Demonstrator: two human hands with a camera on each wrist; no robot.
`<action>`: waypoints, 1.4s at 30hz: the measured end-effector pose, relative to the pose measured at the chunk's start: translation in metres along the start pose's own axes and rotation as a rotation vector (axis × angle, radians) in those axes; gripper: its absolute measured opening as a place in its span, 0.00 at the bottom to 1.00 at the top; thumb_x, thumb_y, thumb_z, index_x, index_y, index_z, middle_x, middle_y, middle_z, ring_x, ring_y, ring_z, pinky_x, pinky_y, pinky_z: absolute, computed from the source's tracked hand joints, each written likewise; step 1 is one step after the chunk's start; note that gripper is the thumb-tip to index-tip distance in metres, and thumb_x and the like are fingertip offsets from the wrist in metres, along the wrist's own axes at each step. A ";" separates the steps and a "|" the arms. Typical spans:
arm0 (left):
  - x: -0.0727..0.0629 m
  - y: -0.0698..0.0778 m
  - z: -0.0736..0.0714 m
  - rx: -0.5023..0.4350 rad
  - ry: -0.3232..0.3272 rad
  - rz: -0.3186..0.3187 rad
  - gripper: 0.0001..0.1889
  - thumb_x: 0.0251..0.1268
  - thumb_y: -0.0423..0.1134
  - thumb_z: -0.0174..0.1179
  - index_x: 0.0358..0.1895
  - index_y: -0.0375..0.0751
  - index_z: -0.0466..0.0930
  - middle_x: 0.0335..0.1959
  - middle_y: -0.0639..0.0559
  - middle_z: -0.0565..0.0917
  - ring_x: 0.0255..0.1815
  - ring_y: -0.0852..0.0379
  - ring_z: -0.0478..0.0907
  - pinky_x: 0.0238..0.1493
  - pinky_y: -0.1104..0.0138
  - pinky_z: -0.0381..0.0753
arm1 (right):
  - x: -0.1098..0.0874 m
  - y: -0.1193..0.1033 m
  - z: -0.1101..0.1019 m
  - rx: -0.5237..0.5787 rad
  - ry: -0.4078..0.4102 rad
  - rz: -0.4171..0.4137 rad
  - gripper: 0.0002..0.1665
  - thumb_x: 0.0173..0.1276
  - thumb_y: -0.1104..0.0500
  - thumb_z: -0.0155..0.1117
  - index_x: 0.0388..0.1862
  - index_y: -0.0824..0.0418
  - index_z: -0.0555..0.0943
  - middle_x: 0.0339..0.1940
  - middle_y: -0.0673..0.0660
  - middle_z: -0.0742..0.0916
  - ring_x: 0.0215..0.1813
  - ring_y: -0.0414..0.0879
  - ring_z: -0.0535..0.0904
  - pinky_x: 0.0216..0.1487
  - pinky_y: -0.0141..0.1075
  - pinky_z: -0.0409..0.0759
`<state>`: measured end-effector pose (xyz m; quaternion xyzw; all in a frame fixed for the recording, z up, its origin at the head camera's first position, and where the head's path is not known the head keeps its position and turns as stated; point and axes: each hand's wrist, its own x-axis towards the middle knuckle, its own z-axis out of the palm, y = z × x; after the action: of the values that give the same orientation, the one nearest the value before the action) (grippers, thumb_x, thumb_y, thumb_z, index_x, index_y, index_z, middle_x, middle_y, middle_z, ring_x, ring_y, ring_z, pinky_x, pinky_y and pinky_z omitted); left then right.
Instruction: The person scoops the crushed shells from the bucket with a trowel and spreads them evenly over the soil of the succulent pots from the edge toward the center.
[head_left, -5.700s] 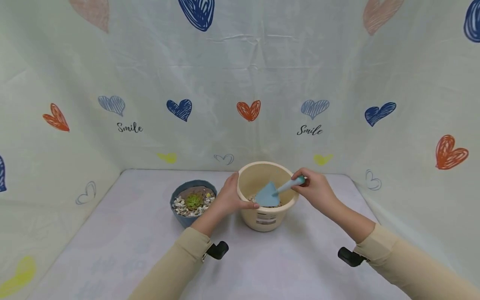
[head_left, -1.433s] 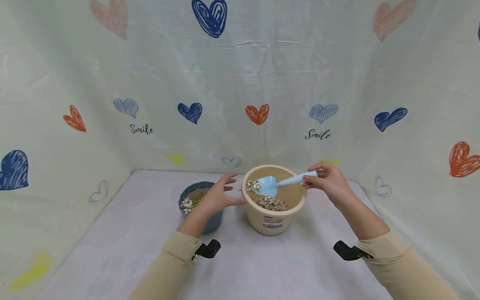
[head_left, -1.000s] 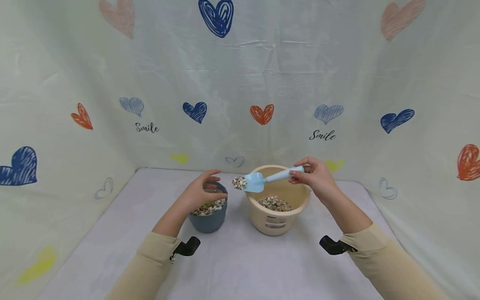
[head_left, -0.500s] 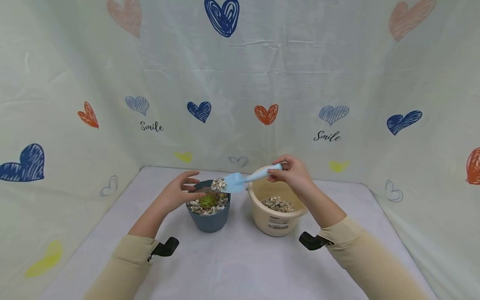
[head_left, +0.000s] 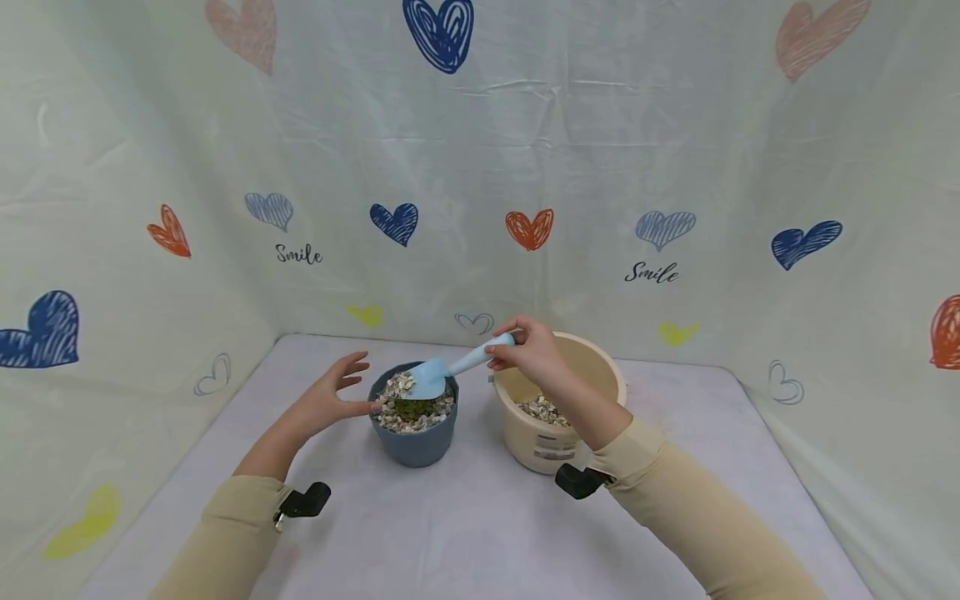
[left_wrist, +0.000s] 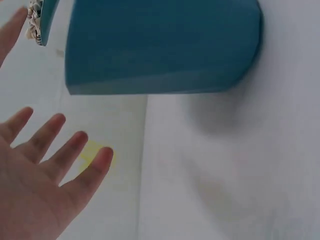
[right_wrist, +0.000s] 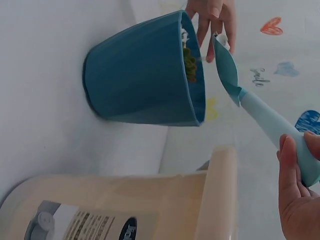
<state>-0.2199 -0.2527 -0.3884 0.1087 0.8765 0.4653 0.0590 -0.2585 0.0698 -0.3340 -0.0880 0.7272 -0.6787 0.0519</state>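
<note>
Head view: your right hand grips the light-blue scoop over the blue pot.
Your left hand, fingers spread, grips nothing beside it. Best tip the pebbles low and slowly, clear of the succulent; the pot stands on the counter near the cream bucket.

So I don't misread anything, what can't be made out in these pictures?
Plant: head view, partly behind the scoop.
Gravel in the tub: head view, partly behind the right arm.
Label: head view, too small to read; right wrist view, cut by the bottom edge.
Scoop handle: left wrist view, beyond the top edge.
</note>
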 end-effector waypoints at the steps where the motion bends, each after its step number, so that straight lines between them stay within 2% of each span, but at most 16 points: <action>1: 0.001 -0.004 0.000 -0.008 -0.024 0.002 0.53 0.58 0.43 0.71 0.78 0.38 0.41 0.74 0.31 0.52 0.73 0.29 0.49 0.62 0.35 0.62 | 0.001 0.000 0.003 -0.005 0.001 -0.003 0.14 0.62 0.75 0.66 0.45 0.73 0.76 0.38 0.70 0.85 0.25 0.45 0.84 0.39 0.45 0.85; 5: 0.004 -0.013 0.004 -0.039 -0.121 0.018 0.55 0.57 0.40 0.72 0.78 0.37 0.39 0.75 0.29 0.48 0.72 0.26 0.46 0.62 0.33 0.59 | 0.007 0.001 0.012 -0.046 0.011 0.002 0.14 0.61 0.75 0.66 0.46 0.73 0.77 0.37 0.69 0.85 0.24 0.44 0.84 0.39 0.46 0.85; 9: 0.008 -0.019 0.007 -0.084 -0.189 0.015 0.57 0.55 0.38 0.73 0.78 0.38 0.38 0.76 0.29 0.45 0.72 0.25 0.44 0.64 0.33 0.55 | 0.010 0.001 0.020 -0.080 0.010 -0.001 0.15 0.61 0.74 0.67 0.47 0.72 0.77 0.37 0.68 0.85 0.25 0.44 0.84 0.39 0.46 0.85; 14: 0.014 -0.024 0.008 -0.100 -0.239 0.001 0.59 0.52 0.39 0.75 0.79 0.41 0.37 0.77 0.33 0.42 0.73 0.25 0.42 0.64 0.32 0.54 | 0.011 -0.003 0.029 -0.114 0.002 -0.027 0.14 0.61 0.74 0.68 0.45 0.71 0.79 0.37 0.67 0.86 0.26 0.46 0.84 0.37 0.44 0.86; 18: 0.018 -0.026 0.009 -0.103 -0.256 0.004 0.60 0.51 0.38 0.75 0.79 0.42 0.37 0.77 0.32 0.42 0.74 0.27 0.40 0.64 0.32 0.53 | 0.011 -0.003 0.034 -0.152 -0.010 -0.070 0.13 0.62 0.72 0.68 0.45 0.69 0.79 0.37 0.65 0.86 0.28 0.47 0.85 0.34 0.38 0.85; 22: 0.021 -0.030 0.012 -0.137 -0.262 -0.002 0.60 0.50 0.38 0.76 0.79 0.44 0.38 0.77 0.33 0.43 0.75 0.30 0.39 0.66 0.34 0.50 | 0.009 -0.001 0.037 -0.199 -0.021 -0.134 0.13 0.63 0.71 0.68 0.46 0.69 0.79 0.36 0.64 0.86 0.29 0.47 0.85 0.35 0.40 0.85; 27: 0.022 -0.033 0.015 -0.179 -0.254 -0.008 0.60 0.51 0.37 0.75 0.80 0.45 0.38 0.77 0.33 0.42 0.74 0.28 0.40 0.66 0.34 0.51 | 0.009 0.000 0.040 -0.225 -0.015 -0.186 0.14 0.63 0.69 0.68 0.47 0.68 0.79 0.36 0.62 0.85 0.29 0.47 0.84 0.35 0.39 0.85; 33: 0.018 -0.032 0.020 -0.189 -0.214 0.005 0.59 0.51 0.37 0.75 0.80 0.45 0.38 0.77 0.33 0.42 0.74 0.26 0.42 0.67 0.35 0.52 | 0.009 -0.002 0.043 -0.241 -0.012 -0.182 0.13 0.64 0.68 0.68 0.47 0.65 0.80 0.36 0.61 0.85 0.29 0.47 0.84 0.37 0.41 0.85; 42: 0.015 -0.034 0.026 -0.177 -0.142 -0.018 0.60 0.49 0.40 0.77 0.80 0.45 0.40 0.78 0.34 0.42 0.74 0.26 0.40 0.67 0.35 0.50 | 0.008 -0.007 0.047 -0.297 -0.028 -0.217 0.13 0.65 0.67 0.68 0.48 0.63 0.81 0.36 0.58 0.85 0.30 0.46 0.84 0.35 0.37 0.84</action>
<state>-0.2340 -0.2467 -0.4316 0.1278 0.8264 0.5316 0.1348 -0.2569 0.0215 -0.3299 -0.1822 0.8048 -0.5644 -0.0251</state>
